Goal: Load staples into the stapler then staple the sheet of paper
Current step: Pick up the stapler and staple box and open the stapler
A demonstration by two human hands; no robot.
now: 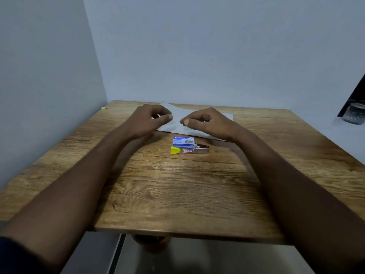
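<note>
Head view. Wooden table (177, 184). Sheet of paper (177, 115) at far centre. Left hand (150, 119) and right hand (205, 120) over it, fingers loosely curled, gripping nothing. Blue staple box (183, 141) nearer, just beside the yellow-ended metal stapler (192, 150).

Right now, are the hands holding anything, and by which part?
Nothing is held. The left hand and right hand are loosely curled over the sheet of paper; the stapler and staple box lie untouched on the table.
</note>
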